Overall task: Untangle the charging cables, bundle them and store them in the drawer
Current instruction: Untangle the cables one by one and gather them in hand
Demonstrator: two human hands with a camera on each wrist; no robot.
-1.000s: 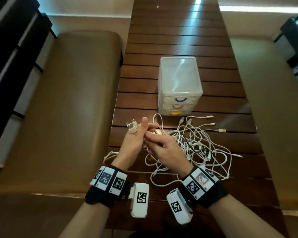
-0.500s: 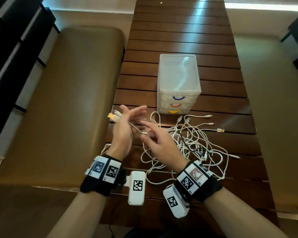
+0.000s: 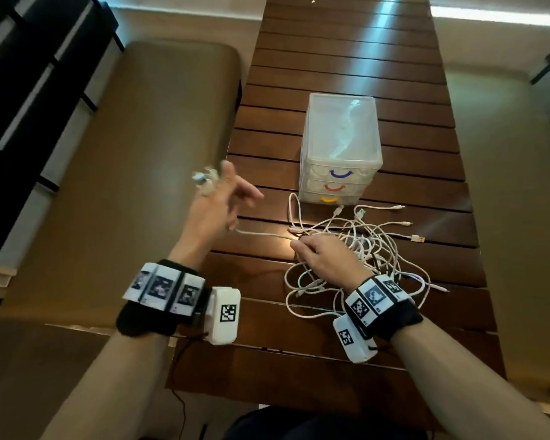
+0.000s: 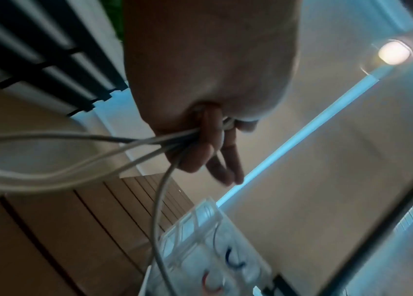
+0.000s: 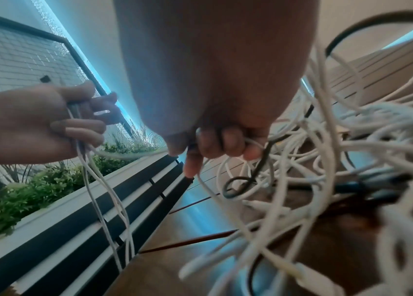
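Head view: taken from above, facing forward and down along slatted table point(image 3: 346, 58); both forearms seen, drawer unit point(image 3: 342, 147) ahead. Left wrist view: aimed along palm, very near fingers; drawer unit point(image 4: 207, 250) shared with head view. Right wrist view: set close under palm, low over cable tangle point(image 5: 339, 160), facing leftward; left hand point(image 5: 38, 122) shared with other views.

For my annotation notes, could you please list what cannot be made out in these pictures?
- Head view: plugs at the left hand, motion-blurred.
- Head view: drawer unit contents, hidden by frosted plastic.
- Right wrist view: how many cables the right hand holds, palm blocks it.
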